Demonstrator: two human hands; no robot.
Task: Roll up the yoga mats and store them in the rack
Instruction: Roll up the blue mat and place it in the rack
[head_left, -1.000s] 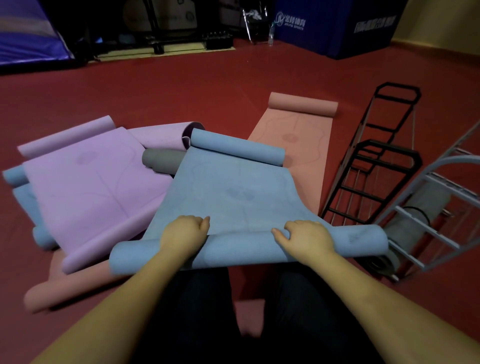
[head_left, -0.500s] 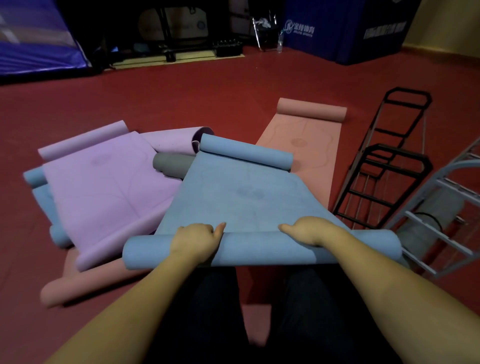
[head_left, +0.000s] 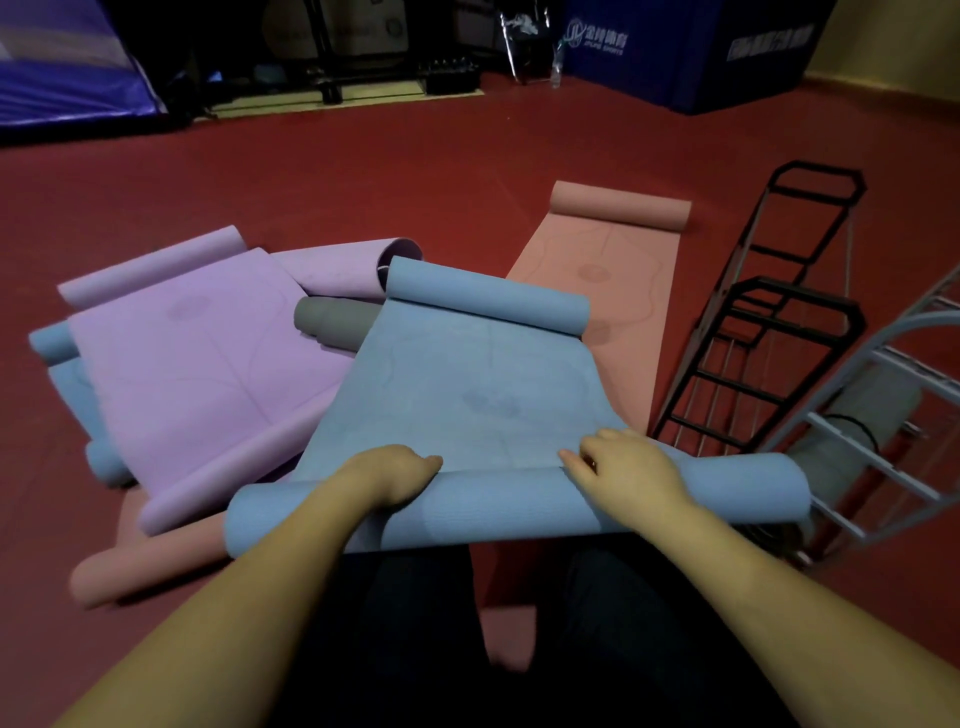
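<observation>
Blue mat, purple mat, pink mat, grey roll, red floor, black rack

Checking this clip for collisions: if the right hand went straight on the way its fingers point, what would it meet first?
The right hand points up and left across the flat blue mat. Probably only that open surface, then its rolled far end; depth is unclear.

Our arms were bare to past the elbows, with no sleeves showing. Our left hand and right hand wore no gloves. Dark trousers covered both legs; their fabric looked plain and unmarked in the dim light.
</observation>
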